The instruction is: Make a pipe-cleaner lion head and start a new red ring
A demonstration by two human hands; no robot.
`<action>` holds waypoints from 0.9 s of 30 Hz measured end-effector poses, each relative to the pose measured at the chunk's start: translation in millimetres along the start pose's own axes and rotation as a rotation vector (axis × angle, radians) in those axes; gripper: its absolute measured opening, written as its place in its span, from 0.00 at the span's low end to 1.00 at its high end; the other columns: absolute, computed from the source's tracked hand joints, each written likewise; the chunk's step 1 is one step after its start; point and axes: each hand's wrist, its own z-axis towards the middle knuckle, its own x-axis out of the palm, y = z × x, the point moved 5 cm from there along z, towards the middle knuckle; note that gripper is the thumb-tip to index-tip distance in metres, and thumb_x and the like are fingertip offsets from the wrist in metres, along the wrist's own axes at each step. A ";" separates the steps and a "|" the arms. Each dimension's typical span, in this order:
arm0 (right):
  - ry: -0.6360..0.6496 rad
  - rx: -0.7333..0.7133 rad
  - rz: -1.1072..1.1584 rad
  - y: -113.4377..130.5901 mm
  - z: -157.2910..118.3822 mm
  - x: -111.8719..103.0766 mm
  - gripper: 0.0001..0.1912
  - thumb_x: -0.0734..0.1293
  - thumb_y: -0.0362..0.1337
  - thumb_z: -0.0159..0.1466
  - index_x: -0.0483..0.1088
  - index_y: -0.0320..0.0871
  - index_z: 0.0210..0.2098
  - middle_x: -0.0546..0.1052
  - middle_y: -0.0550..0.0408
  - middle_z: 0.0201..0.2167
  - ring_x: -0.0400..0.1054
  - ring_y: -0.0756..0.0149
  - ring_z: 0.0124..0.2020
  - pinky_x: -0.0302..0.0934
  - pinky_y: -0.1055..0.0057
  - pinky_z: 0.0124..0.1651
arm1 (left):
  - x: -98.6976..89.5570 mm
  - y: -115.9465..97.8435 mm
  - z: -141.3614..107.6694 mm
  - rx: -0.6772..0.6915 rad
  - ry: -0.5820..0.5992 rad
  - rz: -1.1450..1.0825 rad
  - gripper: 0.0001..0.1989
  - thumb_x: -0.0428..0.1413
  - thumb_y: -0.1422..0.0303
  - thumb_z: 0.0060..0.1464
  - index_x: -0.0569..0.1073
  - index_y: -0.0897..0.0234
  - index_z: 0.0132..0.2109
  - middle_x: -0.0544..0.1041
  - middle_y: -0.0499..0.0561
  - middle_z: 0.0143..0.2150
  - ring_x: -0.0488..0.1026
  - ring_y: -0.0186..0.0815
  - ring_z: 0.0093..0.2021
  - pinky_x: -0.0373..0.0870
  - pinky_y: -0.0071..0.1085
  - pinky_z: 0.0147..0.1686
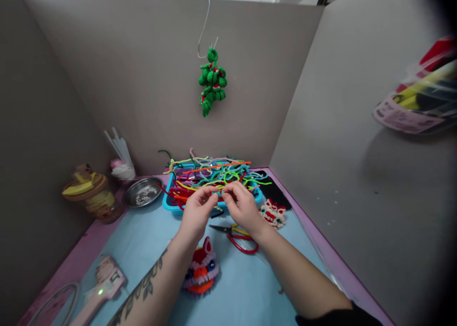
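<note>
Both hands meet over the front edge of a blue basket (173, 209) heaped with colourful fuzzy stems (228, 166). My left hand (200, 209) and my right hand (241, 204) pinch a small teal piece (217, 193) between their fingertips; its shape is too small to tell. Below the hands lie red-handled scissors (243, 242), blades pointing left. A red, orange and lilac lion-like head (202, 271) rests beside my left forearm. To the right of my right hand is a cream and red fuzzy face (273, 214).
A metal dish (143, 192) with small white pieces, a brown pot (102, 200) and a cup of white sticks (123, 169) stand left. A pink glue gun (103, 288) lies front left. Green ornament (212, 83) hangs behind; a black slab (273, 190) lies right.
</note>
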 end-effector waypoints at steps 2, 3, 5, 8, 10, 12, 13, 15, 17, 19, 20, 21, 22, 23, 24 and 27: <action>-0.011 0.010 0.005 -0.4 0.1 -0.6 0.05 0.59 0.32 0.63 0.65 0.43 0.31 0.69 0.54 0.28 0.64 0.67 0.31 0.61 0.71 0.34 | 0.1 -0.4 -0.3 0.002 -0.003 0.006 0.11 0.64 0.68 0.41 0.76 0.65 0.35 0.76 0.48 0.31 0.69 0.30 0.31 0.66 0.26 0.34; -0.016 0.016 0.007 -0.5 0.2 -1.0 0.05 0.59 0.32 0.63 0.65 0.43 0.31 0.69 0.55 0.28 0.64 0.67 0.30 0.61 0.71 0.34 | 0.1 -0.6 -0.4 0.004 -0.002 0.008 0.10 0.64 0.68 0.42 0.77 0.65 0.34 0.76 0.48 0.31 0.69 0.30 0.31 0.66 0.26 0.35; -0.022 0.027 0.011 -0.9 0.2 -1.5 0.06 0.59 0.32 0.63 0.65 0.43 0.30 0.69 0.55 0.27 0.64 0.67 0.29 0.61 0.71 0.33 | 0.1 -0.9 -0.5 0.010 0.002 0.012 0.09 0.64 0.68 0.42 0.77 0.65 0.34 0.76 0.49 0.32 0.69 0.30 0.31 0.65 0.26 0.35; -0.028 0.039 0.017 -1.9 -0.4 -1.5 0.06 0.60 0.33 0.63 0.66 0.43 0.30 0.70 0.55 0.27 0.64 0.67 0.29 0.61 0.71 0.32 | 0.0 -1.0 -0.7 0.004 -0.001 0.005 0.10 0.64 0.68 0.41 0.77 0.66 0.34 0.77 0.49 0.32 0.69 0.31 0.31 0.65 0.26 0.35; -0.033 0.054 0.024 -3.7 -1.0 -1.0 0.06 0.60 0.34 0.63 0.66 0.43 0.29 0.70 0.55 0.26 0.65 0.67 0.29 0.61 0.71 0.32 | 0.1 -1.3 -0.7 -0.002 -0.002 -0.003 0.11 0.65 0.68 0.41 0.77 0.66 0.34 0.77 0.50 0.32 0.70 0.31 0.32 0.65 0.26 0.35; -0.040 0.082 0.044 -6.2 -1.4 -0.3 0.06 0.61 0.34 0.63 0.67 0.43 0.30 0.71 0.55 0.27 0.65 0.67 0.29 0.61 0.71 0.32 | -0.2 -1.9 -0.4 -0.002 -0.004 0.002 0.12 0.65 0.68 0.41 0.77 0.66 0.35 0.76 0.49 0.31 0.69 0.31 0.31 0.65 0.26 0.34; -0.044 0.100 0.056 -7.4 -1.6 0.0 0.06 0.61 0.35 0.62 0.67 0.43 0.30 0.71 0.55 0.27 0.66 0.67 0.29 0.61 0.72 0.32 | -0.7 -2.5 -0.1 0.001 -0.006 0.010 0.12 0.65 0.67 0.41 0.77 0.66 0.35 0.76 0.49 0.31 0.69 0.30 0.31 0.65 0.26 0.34; -0.041 0.127 0.084 -8.7 -1.5 0.9 0.04 0.62 0.34 0.62 0.68 0.43 0.31 0.72 0.55 0.28 0.66 0.67 0.29 0.62 0.72 0.31 | -2.0 -4.1 0.6 0.013 -0.010 0.026 0.12 0.64 0.67 0.42 0.77 0.66 0.37 0.76 0.49 0.31 0.69 0.30 0.30 0.65 0.26 0.33; -0.019 0.138 0.109 -8.1 -1.1 2.2 0.03 0.63 0.34 0.60 0.69 0.43 0.32 0.72 0.54 0.29 0.67 0.68 0.29 0.62 0.72 0.30 | -3.1 -6.0 1.6 0.026 -0.005 0.031 0.12 0.64 0.66 0.43 0.76 0.65 0.38 0.76 0.49 0.32 0.69 0.30 0.31 0.66 0.26 0.34; 0.001 0.137 0.120 -6.3 -0.8 3.1 0.03 0.64 0.34 0.59 0.69 0.43 0.33 0.72 0.54 0.29 0.67 0.68 0.28 0.62 0.73 0.29 | -4.0 -7.7 2.3 0.030 0.001 0.034 0.12 0.64 0.66 0.43 0.77 0.65 0.38 0.76 0.49 0.32 0.69 0.31 0.31 0.67 0.27 0.34; 0.002 0.135 0.119 -5.5 -0.8 3.1 0.02 0.65 0.34 0.59 0.69 0.43 0.33 0.72 0.54 0.29 0.67 0.69 0.27 0.62 0.73 0.28 | -4.3 -8.3 2.6 0.027 0.003 0.038 0.12 0.64 0.66 0.43 0.77 0.65 0.37 0.76 0.49 0.31 0.70 0.31 0.31 0.67 0.27 0.34; -0.002 0.135 0.114 -4.9 -0.9 2.7 0.02 0.65 0.34 0.59 0.69 0.43 0.32 0.72 0.55 0.29 0.67 0.69 0.27 0.62 0.73 0.29 | -4.5 -8.6 2.8 0.023 0.006 0.045 0.12 0.64 0.66 0.42 0.77 0.65 0.37 0.76 0.49 0.31 0.69 0.31 0.31 0.67 0.27 0.34; -0.010 0.134 0.107 -4.6 -1.0 2.2 0.02 0.64 0.34 0.59 0.69 0.43 0.32 0.72 0.55 0.29 0.67 0.69 0.28 0.62 0.73 0.29 | -4.6 -8.8 2.9 0.020 0.009 0.052 0.12 0.64 0.67 0.42 0.77 0.65 0.37 0.76 0.49 0.31 0.69 0.31 0.31 0.67 0.27 0.34; -0.022 0.134 0.103 -4.5 -1.1 1.5 0.02 0.64 0.34 0.60 0.69 0.43 0.31 0.72 0.55 0.28 0.67 0.69 0.28 0.62 0.73 0.29 | -4.6 -8.9 3.1 0.018 0.014 0.055 0.13 0.64 0.67 0.42 0.78 0.65 0.38 0.76 0.49 0.31 0.69 0.31 0.31 0.67 0.27 0.35; -0.033 0.136 0.102 -4.9 -1.2 0.8 0.03 0.64 0.34 0.60 0.69 0.43 0.30 0.72 0.55 0.28 0.66 0.69 0.28 0.62 0.73 0.30 | -4.4 -9.1 3.3 0.017 0.021 0.054 0.14 0.65 0.68 0.41 0.78 0.64 0.39 0.76 0.49 0.32 0.70 0.31 0.32 0.67 0.27 0.36; -0.056 0.147 0.099 -7.1 -1.3 -0.8 0.03 0.63 0.34 0.60 0.68 0.43 0.30 0.71 0.56 0.27 0.66 0.69 0.27 0.61 0.73 0.29 | -5.1 -10.7 4.2 0.029 0.032 0.047 0.21 0.65 0.72 0.40 0.76 0.63 0.45 0.76 0.50 0.37 0.71 0.32 0.36 0.67 0.28 0.39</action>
